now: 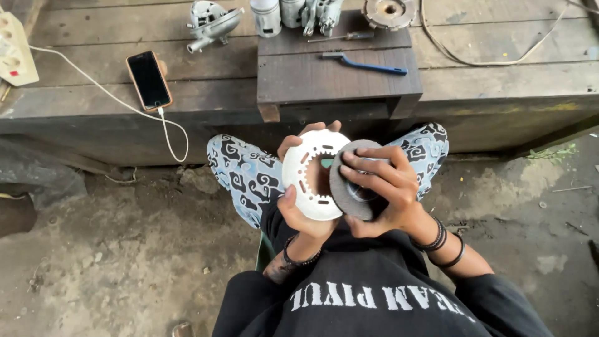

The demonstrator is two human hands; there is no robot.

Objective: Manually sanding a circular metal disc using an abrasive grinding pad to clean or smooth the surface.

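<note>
A white ring plate (310, 175) with teeth cut round its middle hole is held up on edge in the left hand (299, 212). The thumb is pressed on the near rim and the fingertips are curled over the far rim, so the hand is clamped on it and the flat face is kept steady. A grey round disc (350, 187) is held in the right hand (380, 187), with the fingers spread over its top and closed on it. The disc is laid against the right side of the plate, touching it and covering part of it. It seems to be rubbed or fitted there, but which cannot be told. Both things are kept over the lap, between the knees in blue patterned trousers (243, 168), likely so they stay close to the eyes.

Little room is left in front: the edge of a dark wooden block (337, 78) and a long wooden bench (499, 68) stands just past the knees. On the block a blue-handled tool (365, 64) is laid flat. Metal machine parts (212, 24) are stood further back. A phone (149, 80) is laid on the bench at the left, with a white cable (168, 128) hung over the edge. More open room is found at the sides, over the bare dirt floor (112, 249).
</note>
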